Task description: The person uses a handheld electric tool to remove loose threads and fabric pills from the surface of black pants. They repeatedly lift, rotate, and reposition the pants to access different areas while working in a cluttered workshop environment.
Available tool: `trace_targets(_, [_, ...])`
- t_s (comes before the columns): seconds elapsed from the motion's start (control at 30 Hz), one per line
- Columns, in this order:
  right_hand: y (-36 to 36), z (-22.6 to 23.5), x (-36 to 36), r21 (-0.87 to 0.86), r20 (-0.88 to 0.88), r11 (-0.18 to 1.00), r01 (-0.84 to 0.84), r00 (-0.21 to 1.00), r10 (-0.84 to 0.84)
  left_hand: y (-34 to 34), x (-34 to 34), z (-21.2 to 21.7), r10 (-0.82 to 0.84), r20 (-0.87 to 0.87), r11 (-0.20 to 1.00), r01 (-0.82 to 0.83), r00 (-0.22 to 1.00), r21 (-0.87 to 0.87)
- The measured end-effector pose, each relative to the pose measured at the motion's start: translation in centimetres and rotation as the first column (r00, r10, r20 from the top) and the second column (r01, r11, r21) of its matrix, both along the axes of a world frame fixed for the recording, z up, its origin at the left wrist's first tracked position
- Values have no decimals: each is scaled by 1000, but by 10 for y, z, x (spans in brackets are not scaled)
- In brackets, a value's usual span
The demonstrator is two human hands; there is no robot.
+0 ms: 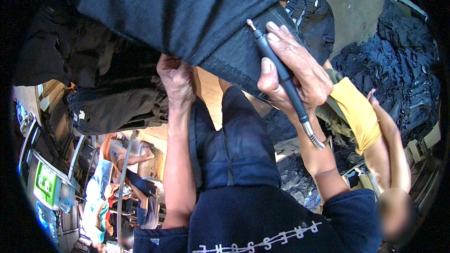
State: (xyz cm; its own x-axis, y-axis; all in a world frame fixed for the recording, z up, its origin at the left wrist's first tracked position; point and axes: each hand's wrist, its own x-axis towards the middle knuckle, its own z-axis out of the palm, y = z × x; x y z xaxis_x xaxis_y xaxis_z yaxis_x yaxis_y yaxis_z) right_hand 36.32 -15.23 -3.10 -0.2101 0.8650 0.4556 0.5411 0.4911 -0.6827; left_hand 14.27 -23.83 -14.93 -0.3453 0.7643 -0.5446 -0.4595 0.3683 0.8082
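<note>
A dark denim garment (pixel 183 11) spreads out in front of me, its hem running down toward the middle of the view. My left hand (pixel 177 82) is closed in a pinch on the lower edge of the cloth. In my right hand (pixel 304 68) lies a slim black rotary handpiece (pixel 287 78), gripped between thumb and fingers. Its small pale grinding tip points up and away from me, over the stitched hem band; I cannot tell whether it touches the denim. A ribbed metal sleeve forms the handpiece's rear end, near my right wrist.
Dark garments (pixel 119 107) hang or lie in layers on the left. Behind my right hand sits a bundled dark garment (pixel 314 21), with a large heap of dark denim (pixel 375 70) farther right. A co-worker in yellow (pixel 358 112) is close on my right; other people (pixel 99 201) are lower left.
</note>
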Motion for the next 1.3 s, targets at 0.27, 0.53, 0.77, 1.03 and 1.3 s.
trace_targets(0.27, [-1, 3, -2, -8, 33, 999, 50, 998, -50, -2, 2, 0, 35, 157, 983, -63, 987, 175])
trace_targets(0.53, [-1, 3, -1, -6, 57, 998, 56, 997, -56, -2, -3, -3, -15, 129, 986, -6, 992, 164])
trace_targets(0.77, [-1, 1, -1, 19, -9, 1000, -17, 1000, 17, -1, -3, -4, -26, 109, 986, 8, 994, 166])
trace_targets(1.03, [-4, 2, -4, -12, -29, 996, -85, 996, 85, 11, 10, 17, 88, 107, 987, -102, 990, 128])
trace_targets(1.3, [-2, 5, -3, -32, 8, 988, -153, 988, 153, 9, 8, 19, 79, 95, 988, -90, 992, 126])
